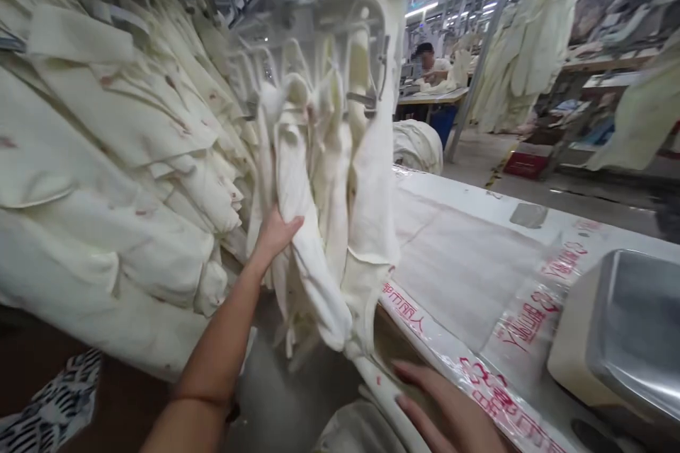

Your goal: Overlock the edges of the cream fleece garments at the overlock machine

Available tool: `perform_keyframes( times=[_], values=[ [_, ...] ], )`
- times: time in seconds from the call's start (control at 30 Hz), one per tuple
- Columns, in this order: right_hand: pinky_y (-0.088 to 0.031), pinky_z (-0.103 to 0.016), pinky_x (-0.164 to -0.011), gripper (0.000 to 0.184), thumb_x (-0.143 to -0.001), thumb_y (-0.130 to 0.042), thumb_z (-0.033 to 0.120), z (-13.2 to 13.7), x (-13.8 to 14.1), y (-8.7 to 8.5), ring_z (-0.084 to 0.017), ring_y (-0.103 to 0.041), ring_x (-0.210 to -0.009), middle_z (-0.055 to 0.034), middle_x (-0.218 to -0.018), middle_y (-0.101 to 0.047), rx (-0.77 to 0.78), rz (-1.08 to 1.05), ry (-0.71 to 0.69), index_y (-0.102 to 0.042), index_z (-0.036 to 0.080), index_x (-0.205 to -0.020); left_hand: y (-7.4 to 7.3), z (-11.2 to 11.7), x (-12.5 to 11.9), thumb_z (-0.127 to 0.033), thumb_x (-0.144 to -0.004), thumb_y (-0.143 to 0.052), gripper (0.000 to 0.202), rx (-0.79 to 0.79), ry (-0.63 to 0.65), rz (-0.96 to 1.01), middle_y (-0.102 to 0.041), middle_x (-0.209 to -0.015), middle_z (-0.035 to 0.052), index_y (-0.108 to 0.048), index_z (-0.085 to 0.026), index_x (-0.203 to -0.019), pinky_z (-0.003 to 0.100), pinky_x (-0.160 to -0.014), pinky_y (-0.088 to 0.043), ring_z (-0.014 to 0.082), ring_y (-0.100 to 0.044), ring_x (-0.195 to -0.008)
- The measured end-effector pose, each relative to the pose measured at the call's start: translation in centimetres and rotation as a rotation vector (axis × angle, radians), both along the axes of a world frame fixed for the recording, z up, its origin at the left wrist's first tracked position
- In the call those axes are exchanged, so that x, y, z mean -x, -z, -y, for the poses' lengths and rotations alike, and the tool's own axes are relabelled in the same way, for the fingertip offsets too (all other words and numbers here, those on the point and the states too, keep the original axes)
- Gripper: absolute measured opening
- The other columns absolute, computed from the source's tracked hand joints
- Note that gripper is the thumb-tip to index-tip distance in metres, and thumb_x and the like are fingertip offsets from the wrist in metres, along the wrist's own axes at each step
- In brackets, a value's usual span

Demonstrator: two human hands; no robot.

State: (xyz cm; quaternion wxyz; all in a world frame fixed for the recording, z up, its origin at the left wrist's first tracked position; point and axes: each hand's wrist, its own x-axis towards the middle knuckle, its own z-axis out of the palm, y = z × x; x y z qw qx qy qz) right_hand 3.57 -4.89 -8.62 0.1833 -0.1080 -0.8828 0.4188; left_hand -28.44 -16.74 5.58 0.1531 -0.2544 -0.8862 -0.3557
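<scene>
Cream fabric pieces (324,177) hang in a bunch from a rack of metal clips (313,42) in front of me. My left hand (279,232) is closed around one of them, a long white cloth piece (305,226), with the thumb lying across its front. Low on the right, my right hand (443,407) has its fingers stretched out and apart, next to a pale strip of fabric (385,386) that trails down from the bunch. Its fingertips are close to the strip; whether they touch it I cannot tell.
Many cream garment parts (132,177) hang densely on the left. To the right is a white table (451,241) covered with red-printed plastic, bearing a metal-topped machine (632,325). A person (428,60) sits at a far table. More cloth (531,56) hangs beyond.
</scene>
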Motion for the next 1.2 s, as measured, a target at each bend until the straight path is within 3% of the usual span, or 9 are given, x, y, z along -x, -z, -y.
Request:
perform_keyframes(
  times=[0.13,0.27,0.4,0.57,0.73,0.87,1.0,1.13,1.2],
  values=[
    [-0.034,-0.048,-0.106,0.08,-0.066,-0.064,0.019,3.6,7.4,4.2,-0.03,-0.036,-0.132,-0.0161,-0.144,-0.035,0.08,0.02,0.168,-0.034,0.014,-0.14,-2.0,-2.8,-2.1,-0.035,-0.075,-0.058,0.043,0.062,0.097,0.066,-0.064,-0.113,0.015,-0.057,-0.014,-0.112,0.04,-0.089,-0.048,0.0318,-0.059,-0.108],
    [-0.031,-0.053,-0.104,0.058,-0.071,-0.051,0.016,6.5,9.4,6.1,-0.034,-0.033,-0.132,-0.0171,-0.143,-0.037,0.026,-0.112,0.352,-0.05,0.013,-0.129,-3.3,-2.3,-4.7,-0.048,-0.078,-0.056,0.058,0.109,0.102,0.068,-0.061,-0.117,0.0194,-0.05,-0.011,-0.122,0.045,-0.091,-0.046,0.0359,-0.055,-0.112],
    [-0.051,-0.029,-0.071,0.029,-0.082,-0.044,0.02,3.7,2.9,-1.6,-0.02,-0.064,-0.084,-0.0051,-0.095,-0.069,0.206,-0.249,0.246,-0.067,0.02,-0.1,-4.0,-2.1,-10.1,-0.061,-0.073,-0.059,0.091,0.003,0.318,-0.399,-0.038,-0.14,0.0204,-0.023,-0.013,-0.141,0.05,-0.102,-0.035,0.0362,-0.031,-0.133],
    [-0.05,-0.023,-0.062,0.041,-0.077,-0.064,0.038,-2.3,-6.5,-12.3,-0.018,-0.063,-0.08,-0.0021,-0.101,-0.065,0.318,-0.538,0.435,-0.057,0.028,-0.116,-8.4,-6.3,-19.5,-0.029,-0.078,-0.062,0.048,0.306,1.315,-0.45,-0.066,-0.083,0.0024,-0.05,-0.019,-0.124,0.028,-0.065,-0.049,0.0182,-0.063,-0.074],
    [-0.05,-0.029,-0.072,0.052,-0.074,-0.065,0.049,-1.7,-11.4,-9.3,-0.022,-0.062,-0.086,-0.0061,-0.101,-0.064,0.214,-0.077,0.34,-0.056,0.023,-0.118,-13.7,-10.7,-21.2,-0.023,-0.083,-0.048,0.025,0.074,1.079,-0.506,-0.057,-0.08,0.0026,-0.061,-0.01,-0.1,0.032,-0.073,-0.045,0.0169,-0.058,-0.078],
    [-0.047,-0.025,-0.06,0.032,-0.089,-0.045,0.036,0.2,-14.7,-6.4,-0.017,-0.059,-0.062,0.0003,-0.069,-0.061,0.183,0.151,0.562,-0.049,0.02,-0.116,-11.7,-13.1,-18.0,-0.027,-0.076,-0.052,0.018,0.304,0.888,-0.633,-0.054,-0.087,0.0069,-0.063,-0.012,-0.079,0.041,-0.08,-0.044,0.0276,-0.057,-0.09],
    [-0.04,-0.023,-0.049,0.025,-0.089,-0.041,0.042,-1.8,-16.7,-8.8,-0.015,-0.054,-0.052,0.0021,-0.061,-0.057,0.201,0.177,0.772,-0.052,0.021,-0.099,-7.9,-16.7,-16.2,-0.025,-0.08,-0.044,0.02,0.258,0.966,-0.29,-0.061,-0.088,0.0044,-0.059,-0.019,-0.093,0.037,-0.075,-0.048,0.0252,-0.061,-0.082],
    [-0.042,-0.026,-0.067,0.026,-0.088,-0.042,0.04,-5.3,-16.2,-11.1,-0.019,-0.06,-0.081,-0.0037,-0.094,-0.064,-0.09,0.105,0.983,-0.053,0.024,-0.105,-4.5,-19.7,-20.9,-0.025,-0.082,-0.051,0.035,0.024,1.02,-0.376,-0.057,-0.116,0.0101,-0.049,-0.017,-0.116,0.042,-0.094,-0.04,0.0284,-0.052,-0.11],
    [-0.041,-0.027,-0.068,0.027,-0.088,-0.042,0.038,-6.3,-15.7,-11.0,-0.019,-0.06,-0.078,-0.0037,-0.092,-0.064,-0.104,0.109,1.021,-0.05,0.022,-0.107,-2.5,-20.1,-24.7,-0.029,-0.087,-0.049,0.031,0.148,1.326,-0.409,-0.058,-0.114,0.0097,-0.05,-0.017,-0.115,0.039,-0.094,-0.04,0.0255,-0.051,-0.109]
  ],
)
